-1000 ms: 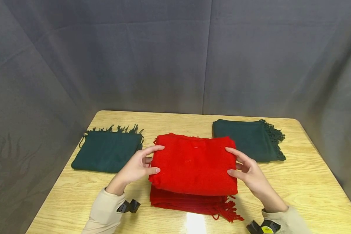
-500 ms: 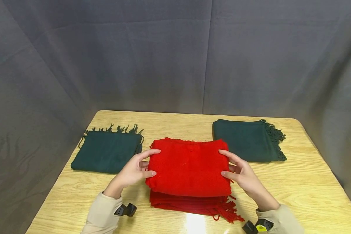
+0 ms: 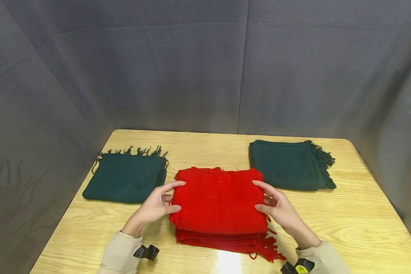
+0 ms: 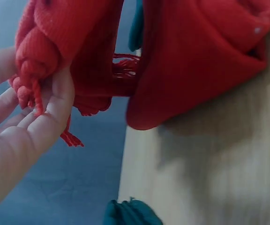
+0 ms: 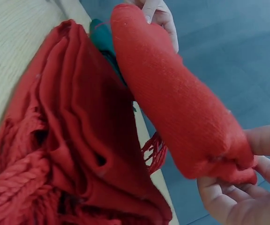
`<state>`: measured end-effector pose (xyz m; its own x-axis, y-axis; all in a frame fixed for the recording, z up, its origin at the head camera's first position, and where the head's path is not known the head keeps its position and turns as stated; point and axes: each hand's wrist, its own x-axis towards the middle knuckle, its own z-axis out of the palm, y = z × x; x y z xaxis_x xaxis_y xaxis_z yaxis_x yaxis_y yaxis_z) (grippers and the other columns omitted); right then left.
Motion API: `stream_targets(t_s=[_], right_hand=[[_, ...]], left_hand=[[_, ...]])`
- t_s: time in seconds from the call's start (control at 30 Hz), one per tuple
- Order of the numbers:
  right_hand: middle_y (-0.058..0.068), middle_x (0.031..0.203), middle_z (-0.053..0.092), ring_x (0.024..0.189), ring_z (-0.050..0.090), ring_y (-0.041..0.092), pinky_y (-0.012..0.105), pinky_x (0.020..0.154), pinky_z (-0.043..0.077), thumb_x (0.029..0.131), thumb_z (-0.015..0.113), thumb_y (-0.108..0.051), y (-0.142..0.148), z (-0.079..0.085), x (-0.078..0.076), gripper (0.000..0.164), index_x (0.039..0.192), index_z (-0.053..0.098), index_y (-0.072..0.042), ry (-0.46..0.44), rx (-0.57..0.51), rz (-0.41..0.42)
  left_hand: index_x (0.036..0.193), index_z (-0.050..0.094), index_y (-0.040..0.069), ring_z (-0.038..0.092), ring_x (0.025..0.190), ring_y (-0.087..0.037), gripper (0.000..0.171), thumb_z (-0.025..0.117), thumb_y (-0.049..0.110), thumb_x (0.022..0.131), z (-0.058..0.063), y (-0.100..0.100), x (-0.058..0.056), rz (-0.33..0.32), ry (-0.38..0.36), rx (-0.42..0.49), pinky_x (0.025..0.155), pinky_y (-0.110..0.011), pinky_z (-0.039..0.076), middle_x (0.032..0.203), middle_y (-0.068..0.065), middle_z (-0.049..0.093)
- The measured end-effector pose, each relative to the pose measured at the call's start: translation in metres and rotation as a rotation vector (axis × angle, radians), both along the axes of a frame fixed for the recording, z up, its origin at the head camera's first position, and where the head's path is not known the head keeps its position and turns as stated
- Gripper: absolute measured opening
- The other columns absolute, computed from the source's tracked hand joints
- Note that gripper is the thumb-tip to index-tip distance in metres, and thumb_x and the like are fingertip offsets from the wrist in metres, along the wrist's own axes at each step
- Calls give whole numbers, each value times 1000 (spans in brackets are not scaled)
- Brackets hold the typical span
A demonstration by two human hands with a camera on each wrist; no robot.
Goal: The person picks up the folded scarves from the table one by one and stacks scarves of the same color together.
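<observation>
A folded bright red scarf (image 3: 219, 201) is held between both hands over a second folded red scarf (image 3: 212, 238), whose fringe spreads to the right on the table. My left hand (image 3: 160, 203) grips its left edge, thumb and index finger on top and the other fingers underneath. On the opposite edge my right hand (image 3: 275, 203) grips it the same way. In the left wrist view, knotted tassels hang between the left fingers. The right wrist view shows the raised scarf's thick rounded fold (image 5: 172, 93) apart from the layered lower one (image 5: 78, 126).
Two folded dark green fringed scarves lie on the wooden table (image 3: 346, 213): one on the left (image 3: 126, 177), fringe toward the back, and one at the back right (image 3: 284, 165), fringe to the right. Grey curtains (image 3: 191, 68) enclose the table's back and sides.
Both hands have carried the upper red scarf a little left and lower, toward the lower red scarf. The lower scarf and both green scarves have stayed in place.
</observation>
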<state>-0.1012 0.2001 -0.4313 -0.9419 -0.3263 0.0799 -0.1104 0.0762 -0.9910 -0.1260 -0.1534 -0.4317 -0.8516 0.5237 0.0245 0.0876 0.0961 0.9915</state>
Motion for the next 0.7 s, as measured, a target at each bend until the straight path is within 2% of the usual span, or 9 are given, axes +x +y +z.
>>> stream_targets(t_s=[0.1, 0.27, 0.5, 0.7], right_hand=[[16, 115, 47, 79, 55, 15, 25, 66, 49, 78, 59, 12, 0, -3, 1, 59, 133, 38, 4, -11, 25, -20], [23, 121, 44, 89, 60, 17, 28, 69, 51, 78, 56, 14, 0, -10, 1, 60, 134, 35, 5, -56, -12, 6], [18, 116, 48, 89, 61, 16, 31, 71, 52, 78, 56, 13, -1, -19, 1, 61, 134, 32, 8, -77, -67, 33], [25, 122, 44, 94, 60, 16, 32, 75, 51, 78, 56, 14, 0, -29, 3, 62, 135, 31, 8, -121, -85, 36]], left_hand=[[132, 39, -4, 61, 71, -16, 61, 60, -14, 76, -6, 1, 0, -2, 3, -10, 59, -23, 49, 132, -24, 35], [132, 39, -4, 60, 71, -16, 61, 60, -15, 76, -15, 0, 0, 4, -25, -23, 58, -22, 48, 131, -24, 37], [132, 40, -4, 60, 71, -17, 61, 60, -15, 76, -20, 0, 1, 11, -34, -36, 60, -22, 49, 134, -23, 34], [133, 38, -4, 59, 68, -15, 62, 60, -15, 76, -25, 0, 4, 1, -79, -36, 57, -21, 47, 131, -24, 36]])
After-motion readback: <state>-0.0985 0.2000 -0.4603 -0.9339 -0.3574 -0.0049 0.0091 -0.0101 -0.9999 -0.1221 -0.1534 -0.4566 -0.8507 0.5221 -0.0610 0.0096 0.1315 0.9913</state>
